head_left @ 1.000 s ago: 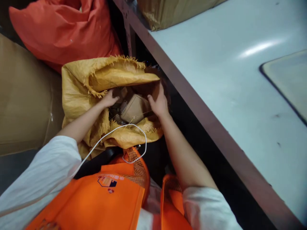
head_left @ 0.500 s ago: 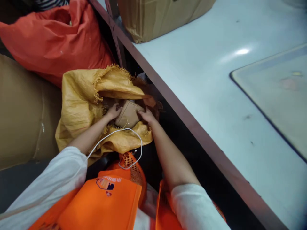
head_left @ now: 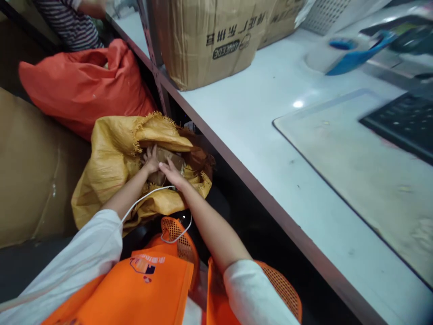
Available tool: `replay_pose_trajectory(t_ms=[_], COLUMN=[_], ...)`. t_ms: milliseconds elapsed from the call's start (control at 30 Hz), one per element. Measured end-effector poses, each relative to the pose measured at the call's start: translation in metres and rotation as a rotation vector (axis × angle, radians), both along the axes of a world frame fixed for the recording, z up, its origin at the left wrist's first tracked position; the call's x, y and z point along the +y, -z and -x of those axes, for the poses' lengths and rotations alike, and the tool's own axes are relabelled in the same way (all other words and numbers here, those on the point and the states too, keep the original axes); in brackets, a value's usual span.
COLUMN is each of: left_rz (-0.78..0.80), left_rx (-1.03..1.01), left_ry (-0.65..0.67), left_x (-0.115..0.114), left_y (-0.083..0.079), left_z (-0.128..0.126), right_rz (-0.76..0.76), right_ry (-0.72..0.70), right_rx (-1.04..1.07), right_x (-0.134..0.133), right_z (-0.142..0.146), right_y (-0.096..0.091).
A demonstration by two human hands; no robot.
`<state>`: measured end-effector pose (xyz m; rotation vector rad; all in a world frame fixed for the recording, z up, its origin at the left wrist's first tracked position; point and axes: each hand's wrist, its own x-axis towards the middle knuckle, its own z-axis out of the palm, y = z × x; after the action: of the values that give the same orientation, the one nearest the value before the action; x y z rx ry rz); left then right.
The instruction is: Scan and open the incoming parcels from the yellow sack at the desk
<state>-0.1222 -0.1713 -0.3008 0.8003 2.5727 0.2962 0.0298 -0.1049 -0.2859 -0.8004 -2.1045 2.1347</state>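
Both my hands reach into the mouth of a yellow woven sack (head_left: 108, 158) on the floor beside the table. My left hand (head_left: 151, 161) grips the left side of a small brown cardboard parcel (head_left: 172, 159) inside the sack. My right hand (head_left: 171, 174) lies over the parcel's near side, fingers curled on it. Most of the parcel is hidden by my hands and the sack's folded flap. A white cord (head_left: 149, 198) hangs from my chest across the sack's rim.
A red sack (head_left: 81, 85) lies behind the yellow one, a big brown bale (head_left: 30, 171) to the left. A white table (head_left: 257, 113) carries a cardboard box (head_left: 206, 36), mat (head_left: 355, 158), keyboard (head_left: 402, 122) and tape dispenser (head_left: 341, 54). Another person's striped sleeve (head_left: 67, 22) shows top left.
My hands have closed in on the brown parcel, the right moving left onto it. My head has lifted, bringing the box, keyboard and the other person into view.
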Motion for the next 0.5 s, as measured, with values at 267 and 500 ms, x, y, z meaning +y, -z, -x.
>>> replay_pose_trajectory(t_ms=[267,500], left_rz=[0.015,-0.019], left_rx=[-0.046,-0.001], left_ry=[-0.022,0.002], left_x=[0.019,0.038], left_y=[0.019,-0.007], left_z=[-0.02,-0.05], right_rz=[0.007,-0.073], right_ry=[0.209,0.262], right_rx=[-0.062,0.079], right_x=[0.016,-0.012], right_z=[-0.102,-0.262], right_y=[-0.026,-0.123])
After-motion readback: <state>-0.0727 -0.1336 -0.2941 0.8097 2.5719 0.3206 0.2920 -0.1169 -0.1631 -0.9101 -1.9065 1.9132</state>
